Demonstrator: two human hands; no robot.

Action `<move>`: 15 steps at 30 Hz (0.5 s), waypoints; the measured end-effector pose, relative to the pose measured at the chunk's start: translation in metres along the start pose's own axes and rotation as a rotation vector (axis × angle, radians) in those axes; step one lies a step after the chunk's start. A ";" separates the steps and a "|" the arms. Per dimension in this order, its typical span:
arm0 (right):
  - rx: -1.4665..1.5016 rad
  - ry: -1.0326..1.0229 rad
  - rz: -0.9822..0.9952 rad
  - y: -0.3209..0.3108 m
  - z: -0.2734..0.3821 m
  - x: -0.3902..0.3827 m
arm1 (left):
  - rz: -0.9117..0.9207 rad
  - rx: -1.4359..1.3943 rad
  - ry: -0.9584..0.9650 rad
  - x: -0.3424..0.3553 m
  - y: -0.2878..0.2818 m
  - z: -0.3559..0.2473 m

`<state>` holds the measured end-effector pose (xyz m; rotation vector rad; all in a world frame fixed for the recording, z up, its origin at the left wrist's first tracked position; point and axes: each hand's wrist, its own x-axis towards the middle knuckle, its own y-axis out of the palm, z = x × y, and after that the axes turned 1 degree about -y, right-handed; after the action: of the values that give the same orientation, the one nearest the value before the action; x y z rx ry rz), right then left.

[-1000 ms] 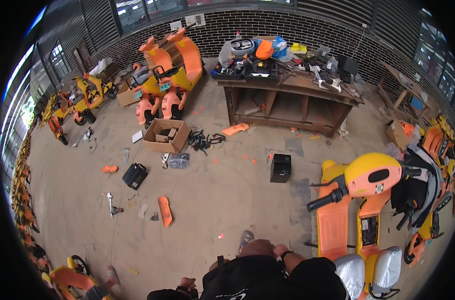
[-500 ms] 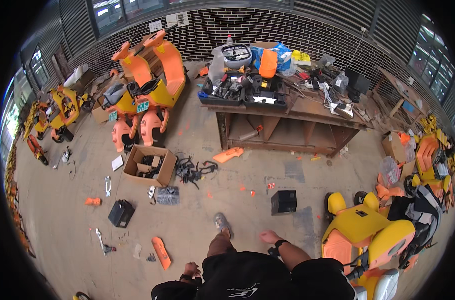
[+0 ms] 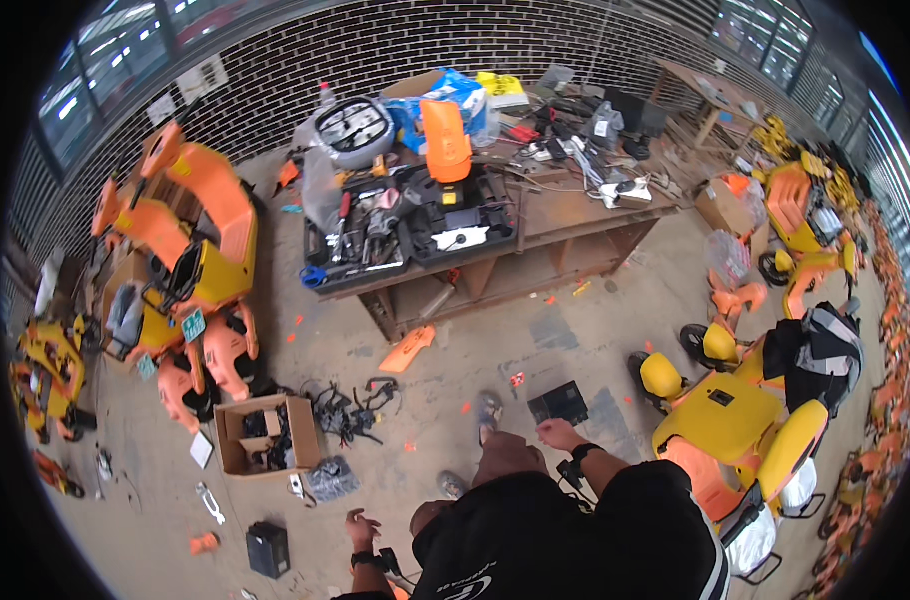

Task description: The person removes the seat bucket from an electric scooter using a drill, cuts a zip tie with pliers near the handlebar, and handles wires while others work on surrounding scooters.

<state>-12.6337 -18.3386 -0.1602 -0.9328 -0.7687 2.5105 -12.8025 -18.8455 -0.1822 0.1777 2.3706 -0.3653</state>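
Observation:
My left hand [image 3: 361, 528] hangs low at my side with its fingers spread and nothing in them. Ahead of my body on the right, my right hand [image 3: 560, 434] is also empty, its fingers loosely bent. The nearest thing to it is a black box [image 3: 559, 403] on the floor, apart from the hand. A second black box [image 3: 268, 549] stands on the floor to the left of my left hand. In front stands a rusty metal workbench [image 3: 565, 215] bearing an open black tool case [image 3: 412, 225] and an orange scooter panel [image 3: 445, 140].
Orange and yellow scooters [image 3: 210, 215] stand at the left. Another yellow scooter [image 3: 720, 405] is close on my right. A cardboard box [image 3: 266, 462] of black parts, a tangle of black cables [image 3: 350, 412] and an orange panel [image 3: 409, 349] lie on the floor.
My view has shifted forward and turned to the right, so the workbench appears nearer and further left. My left hand has swung forward, and both hands remain empty.

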 end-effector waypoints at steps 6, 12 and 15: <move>-0.785 -0.400 0.202 -0.011 -0.021 0.060 | -0.014 0.056 -0.217 0.021 0.021 -0.014; -0.809 -0.391 0.244 -0.037 -0.020 0.133 | -0.036 0.040 -0.505 0.053 0.050 0.003; -0.731 -0.415 0.231 -0.082 0.036 0.149 | 0.246 0.129 -0.243 0.098 0.070 -0.033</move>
<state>-12.7543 -18.2135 -0.1615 -0.7212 -1.8900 2.6854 -12.8791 -18.7662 -0.2409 0.4544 2.0584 -0.3977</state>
